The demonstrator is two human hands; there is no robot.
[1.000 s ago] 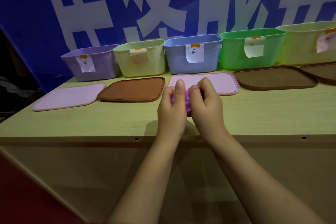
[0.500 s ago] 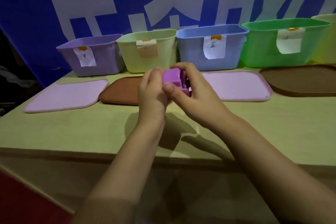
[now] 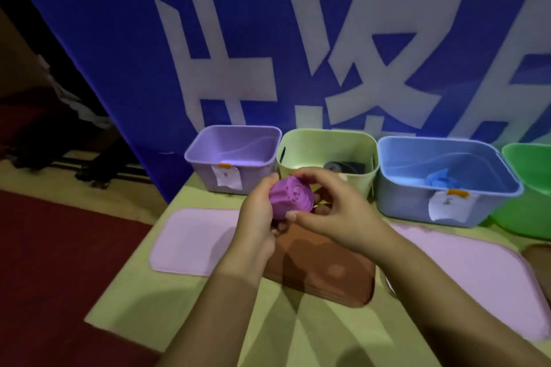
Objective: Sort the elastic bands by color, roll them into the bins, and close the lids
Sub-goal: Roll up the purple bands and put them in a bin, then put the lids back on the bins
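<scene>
A blue banner [image 3: 119,39] with large white characters fills the upper frame behind everything. Below it the pale green table [image 3: 167,301] runs from the centre to the lower right, with dark red floor [image 3: 59,262] at the lower left.

Along the table's far edge stands a row of open bins. The blue bin [image 3: 396,202] at centre right holds a blue rolled band [image 3: 441,180] near its front wall and carries a paper label. Left of it the pale green bin [image 3: 328,140] holds a dark rolled band [image 3: 344,167], partly hidden by the right hand's fingers. The purple bin [image 3: 205,170] at upper centre-left shows only bare walls inside, with a label on its front. A bright green bin [image 3: 527,211] is cut off by the right edge.

Lids lie flat on the table in front of the bins: a pink lid [image 3: 483,274] at lower right, partly under the right forearm; a brown lid [image 3: 325,274] at centre, partly covered by both hands; a second pink lid [image 3: 187,241] at centre-left.

At frame centre, above the brown lid and just in front of the purple and pale green bins, both hands hold a rolled purple elastic band [image 3: 290,197]. The left hand [image 3: 258,217] wraps its curled fingers round the roll's left side and underside. The right hand [image 3: 337,211] arches over it, fingertips on top and thumb pressing its lower right edge. The roll's spiral end faces the camera.
</scene>
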